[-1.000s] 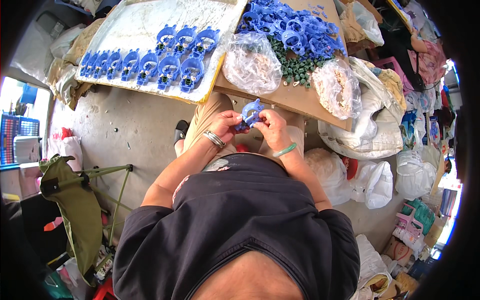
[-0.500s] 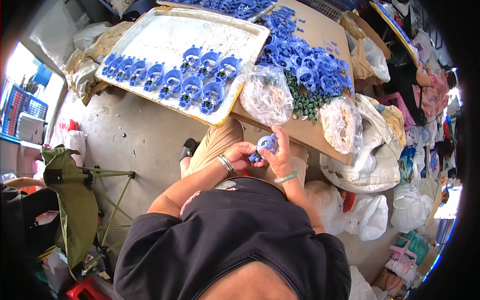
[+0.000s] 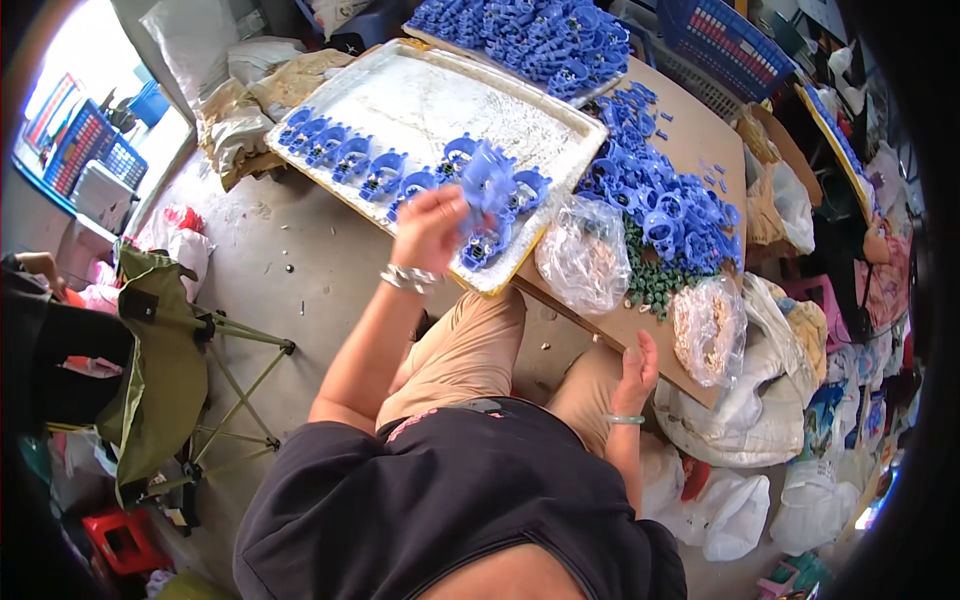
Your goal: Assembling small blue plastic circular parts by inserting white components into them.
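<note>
Above the white tray (image 3: pixel 430 90), my left hand (image 3: pixel 430 230) grips a blue plastic animal-shaped toy part (image 3: pixel 487 178), smeared by motion. Rows of similar blue parts (image 3: pixel 352 158), ring-shaped with little ears, stand on the tray; some are hidden behind that hand and its part. My right hand (image 3: pixel 635 375) is raised by the table's front edge, its fingers stretched upward and nothing visible in them. The nearest thing to it is a clear bag of small pale pieces (image 3: pixel 705 325). Beside that bag lie small dark green pieces (image 3: pixel 660 280).
A heap of loose blue parts (image 3: pixel 670 210) covers much of the brown tabletop (image 3: pixel 690 130). Another clear bag (image 3: pixel 585 255) sits near the tray's corner. A second loaded tray (image 3: pixel 530 45) is at the back. On the left stands a green folding chair (image 3: pixel 160 350); white sacks (image 3: pixel 735 420) are at right.
My left hand has moved from my lap up over the tray, carrying the blue toy part. My right hand has let go of it and moved right. The view has shifted.
</note>
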The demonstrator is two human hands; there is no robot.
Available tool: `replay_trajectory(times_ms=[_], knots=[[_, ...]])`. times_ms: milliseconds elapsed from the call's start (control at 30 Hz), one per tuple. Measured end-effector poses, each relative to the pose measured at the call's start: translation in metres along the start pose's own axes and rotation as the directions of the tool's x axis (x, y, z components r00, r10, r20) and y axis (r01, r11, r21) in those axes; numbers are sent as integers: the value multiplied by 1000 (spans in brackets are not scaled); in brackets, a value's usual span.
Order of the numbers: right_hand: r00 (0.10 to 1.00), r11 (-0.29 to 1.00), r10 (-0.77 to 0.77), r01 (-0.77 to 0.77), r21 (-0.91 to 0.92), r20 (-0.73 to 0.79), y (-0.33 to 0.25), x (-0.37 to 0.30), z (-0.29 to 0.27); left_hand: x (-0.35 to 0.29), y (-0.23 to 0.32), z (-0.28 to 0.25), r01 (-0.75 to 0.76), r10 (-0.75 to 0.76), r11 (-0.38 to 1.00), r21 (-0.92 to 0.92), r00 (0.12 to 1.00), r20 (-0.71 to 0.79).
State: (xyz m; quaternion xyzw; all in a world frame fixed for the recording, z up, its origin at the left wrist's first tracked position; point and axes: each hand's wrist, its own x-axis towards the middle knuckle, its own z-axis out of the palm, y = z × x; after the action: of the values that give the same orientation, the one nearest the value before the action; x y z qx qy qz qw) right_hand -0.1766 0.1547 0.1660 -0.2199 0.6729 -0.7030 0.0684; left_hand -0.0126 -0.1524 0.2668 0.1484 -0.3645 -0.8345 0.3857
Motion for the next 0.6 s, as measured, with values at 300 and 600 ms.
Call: replay_trajectory(times_ms=[300, 600], knots=[[1000, 917, -12, 20, -398, 23, 18, -4, -11, 132, 33, -75, -148, 430, -95, 984, 886, 174], [995, 881, -49, 86, -465, 91, 18, 0, -11, 165, 13, -95, -110, 152, -560, 821, 961, 232]])
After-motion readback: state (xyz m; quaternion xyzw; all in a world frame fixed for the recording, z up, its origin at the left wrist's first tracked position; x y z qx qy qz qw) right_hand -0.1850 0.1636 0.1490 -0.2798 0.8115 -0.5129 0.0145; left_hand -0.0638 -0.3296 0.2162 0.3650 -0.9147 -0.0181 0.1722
